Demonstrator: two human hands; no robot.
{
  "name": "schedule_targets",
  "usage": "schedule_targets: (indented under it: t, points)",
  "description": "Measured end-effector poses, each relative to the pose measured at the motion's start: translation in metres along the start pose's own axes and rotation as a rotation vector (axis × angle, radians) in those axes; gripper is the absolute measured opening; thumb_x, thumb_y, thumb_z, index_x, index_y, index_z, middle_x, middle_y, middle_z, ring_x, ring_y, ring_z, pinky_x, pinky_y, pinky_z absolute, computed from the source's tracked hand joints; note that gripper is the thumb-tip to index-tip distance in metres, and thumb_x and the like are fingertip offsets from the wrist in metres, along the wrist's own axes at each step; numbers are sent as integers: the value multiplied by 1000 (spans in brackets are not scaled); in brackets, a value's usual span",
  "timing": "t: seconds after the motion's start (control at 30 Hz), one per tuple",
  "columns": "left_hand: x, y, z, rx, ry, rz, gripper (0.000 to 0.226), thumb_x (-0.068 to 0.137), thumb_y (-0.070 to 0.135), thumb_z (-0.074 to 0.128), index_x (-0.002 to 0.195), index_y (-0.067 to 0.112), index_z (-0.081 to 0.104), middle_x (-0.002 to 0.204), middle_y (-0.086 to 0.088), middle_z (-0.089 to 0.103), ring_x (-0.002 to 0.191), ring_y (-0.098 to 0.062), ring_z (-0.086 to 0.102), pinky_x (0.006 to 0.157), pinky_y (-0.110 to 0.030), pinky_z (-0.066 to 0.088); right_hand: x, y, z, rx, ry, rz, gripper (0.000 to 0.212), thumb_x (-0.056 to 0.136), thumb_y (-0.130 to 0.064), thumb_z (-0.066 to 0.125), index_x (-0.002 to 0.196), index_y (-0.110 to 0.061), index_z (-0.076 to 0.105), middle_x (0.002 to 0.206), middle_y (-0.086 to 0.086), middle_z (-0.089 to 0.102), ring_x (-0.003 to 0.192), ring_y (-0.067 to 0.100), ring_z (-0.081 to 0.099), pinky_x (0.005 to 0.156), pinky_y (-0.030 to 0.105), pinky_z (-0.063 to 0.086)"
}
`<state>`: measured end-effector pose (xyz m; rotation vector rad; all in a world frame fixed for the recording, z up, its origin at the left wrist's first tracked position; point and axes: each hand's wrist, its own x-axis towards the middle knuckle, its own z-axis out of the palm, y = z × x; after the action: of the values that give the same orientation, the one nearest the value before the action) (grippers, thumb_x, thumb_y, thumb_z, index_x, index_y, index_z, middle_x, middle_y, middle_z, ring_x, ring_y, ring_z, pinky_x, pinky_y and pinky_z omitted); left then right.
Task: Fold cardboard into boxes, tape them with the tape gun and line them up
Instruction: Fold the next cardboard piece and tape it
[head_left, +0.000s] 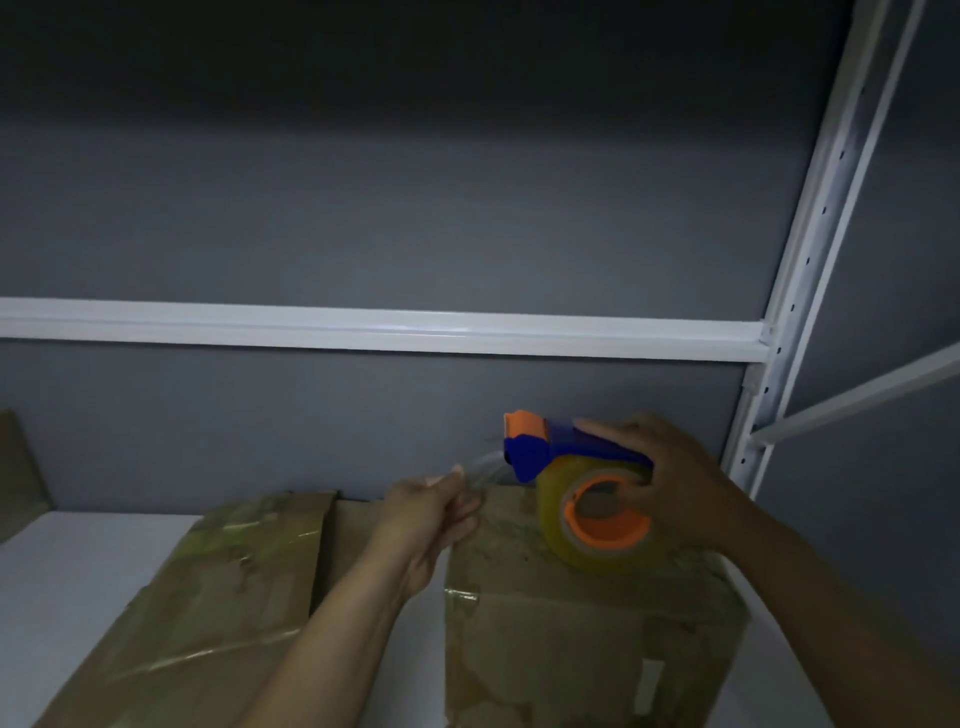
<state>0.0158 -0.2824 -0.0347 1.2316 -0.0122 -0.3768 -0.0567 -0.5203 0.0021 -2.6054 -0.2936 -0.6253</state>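
1. I see the folded box (592, 639) on the white shelf (78, 571), below both hands.
2. The tape gun (571, 467) sits over its top, right hand (680, 478) curled round it.
3. Left hand (431, 514) pinches the clear tape end (483, 467) just beside the gun.

dim storeroom or warehouse bay: white slotted metal shelving upright (810, 244), white crossbeam (363, 330), grey back panel (363, 208), worn taped cardboard boxes (587, 639) on white shelf (78, 566).

Dim light. A grey wall (363, 208) fills the frame; a white rail (363, 332) crosses mid-frame, meeting a perforated upright (808, 260) at right.
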Motion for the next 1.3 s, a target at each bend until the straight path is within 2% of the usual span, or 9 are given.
schedule_targets:
  t: [0.2,0.3,0.43,0.53,0.63,0.9,1.1,1.23,1.3]
  points:
    - [-1,-8,-6,36,82,78,33,95,4,56,62,6,53,60,-7,59,71,-19,61,80,-32,54,21,-4,-9,-322,-102,-170,63,80,-23,71,135,-41,45,96,3,47,83,19,48,70,33,46]
    - [2,-12,-6,-29,109,58,23,92,-1,58,70,5,57,54,-4,57,71,-20,62,83,-35,56,19,-2,0,-436,-149,-230,65,75,-10,74,133,-33,53,89,4,47,72,18,46,56,30,40]
    - [2,-9,-13,32,166,103,23,89,-4,58,69,7,56,55,-7,51,62,-18,54,61,-25,58,18,-20,-4,-611,-294,-122,61,87,-49,56,142,-51,30,105,-3,40,84,11,38,64,24,30]
    - [0,-10,-19,184,222,188,21,86,-5,59,69,7,58,60,-8,54,58,-18,52,50,-22,46,19,-31,-4,-630,-346,-85,77,69,-82,28,141,-54,28,103,-10,35,85,7,38,65,21,30]
    - [7,-20,-26,132,222,91,20,86,-6,56,70,5,59,58,-11,51,61,-22,53,52,-26,49,20,-37,3,-597,-327,-96,85,64,-85,11,138,-51,37,109,-10,44,87,5,39,64,18,28]
    - [18,-40,-37,168,183,7,19,89,4,59,70,3,60,60,-12,56,49,-15,53,40,-18,43,27,-47,13,-551,-317,-93,53,84,-69,46,132,-49,48,107,-11,48,90,4,40,69,20,32]
    - [24,-59,-56,416,-36,-273,63,83,64,59,98,3,62,65,-6,63,56,-13,60,56,-25,54,31,-49,17,-530,-325,-93,55,80,-74,48,128,-48,53,98,-15,43,85,3,38,62,8,22]
    - [10,-57,-50,595,87,195,57,79,67,40,104,20,60,99,6,65,88,-7,61,80,-28,52,32,-49,17,-516,-338,-86,51,81,-70,48,128,-49,52,98,-15,41,86,3,39,63,8,22]
    - [-3,-48,-42,574,-142,332,60,84,64,36,137,37,39,130,22,43,116,5,45,91,-14,36,33,-48,17,-524,-340,-90,51,82,-70,47,129,-49,52,100,-14,44,87,5,42,65,15,29]
